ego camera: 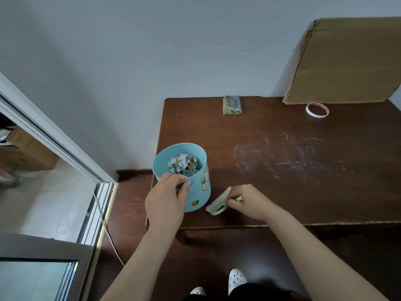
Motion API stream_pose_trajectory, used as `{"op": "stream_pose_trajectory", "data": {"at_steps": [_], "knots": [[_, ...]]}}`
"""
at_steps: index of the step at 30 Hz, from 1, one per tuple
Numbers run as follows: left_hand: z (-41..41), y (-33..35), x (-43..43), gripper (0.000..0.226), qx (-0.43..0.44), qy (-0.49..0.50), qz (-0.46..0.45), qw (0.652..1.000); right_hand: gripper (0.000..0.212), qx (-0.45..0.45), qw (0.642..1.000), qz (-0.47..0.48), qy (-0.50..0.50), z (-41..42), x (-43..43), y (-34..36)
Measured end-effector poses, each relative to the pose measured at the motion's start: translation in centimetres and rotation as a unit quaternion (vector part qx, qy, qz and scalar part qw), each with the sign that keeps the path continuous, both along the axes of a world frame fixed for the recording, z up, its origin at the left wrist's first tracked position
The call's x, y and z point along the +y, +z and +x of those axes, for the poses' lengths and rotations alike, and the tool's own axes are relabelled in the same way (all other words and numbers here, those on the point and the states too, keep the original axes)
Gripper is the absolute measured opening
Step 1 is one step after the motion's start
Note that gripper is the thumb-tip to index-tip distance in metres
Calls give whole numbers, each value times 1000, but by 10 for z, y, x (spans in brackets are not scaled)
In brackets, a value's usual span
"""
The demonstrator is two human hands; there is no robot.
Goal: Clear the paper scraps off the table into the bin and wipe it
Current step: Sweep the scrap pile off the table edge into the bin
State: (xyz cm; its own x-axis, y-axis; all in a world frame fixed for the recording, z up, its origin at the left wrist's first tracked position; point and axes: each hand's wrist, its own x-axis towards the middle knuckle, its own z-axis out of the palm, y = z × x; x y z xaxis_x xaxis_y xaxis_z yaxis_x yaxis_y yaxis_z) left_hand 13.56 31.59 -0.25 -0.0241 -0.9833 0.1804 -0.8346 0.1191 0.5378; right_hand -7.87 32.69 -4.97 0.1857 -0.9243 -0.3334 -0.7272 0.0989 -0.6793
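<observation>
Brown wood makes up the table, which stands against a pale wall. At its far edge a flattened cardboard sheet leans on the wall, with a white ring of tape lying just in front of it and a folded cloth further left. A whitish smear marks the middle of the tabletop. A sliding glass door frame runs along the left, and two white spotted shoes show on the dark floor below. Nothing lies between the hands and the bin.

On the table's near left corner sits the light blue round bin, with cartoon stickers on its side, and a heap of torn paper scraps inside it.

At the bin's near rim the left hand grips, fingers curled over the edge and thumb outside. Just right of the bin's base, the right hand has its fingers wrapped round the handle of a pale green brush, whose bristles face the bin
</observation>
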Motion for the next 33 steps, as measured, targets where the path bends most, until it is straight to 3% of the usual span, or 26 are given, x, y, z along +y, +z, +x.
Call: {"op": "stream_pose_trajectory", "data": {"at_steps": [5,9,13,18,27,30,33], "knots": [[-1,2,3,15,-4,-6,4,1000,19,-29,999,-33,15,-6,1,14],[3,4,4,16,-12,0,7,1000,17,-34,985,-117,-124,-19,-24,12],[3,7,4,17,-16,-4,3,1000,22,54,970,-133,-199,-20,-57,2],[1,6,1,15,-17,-16,0,1000,32,121,975,-97,-157,-5,-49,-1],[-14,2,-10,11,-9,-37,-11,999,31,114,988,-82,-63,7,10,7],[-16,2,-12,9,-11,-46,-15,999,31,78,990,-88,-81,3,9,14],[-15,5,-11,11,-16,-48,-17,999,31,78,972,-133,-176,-10,-5,22]]}}
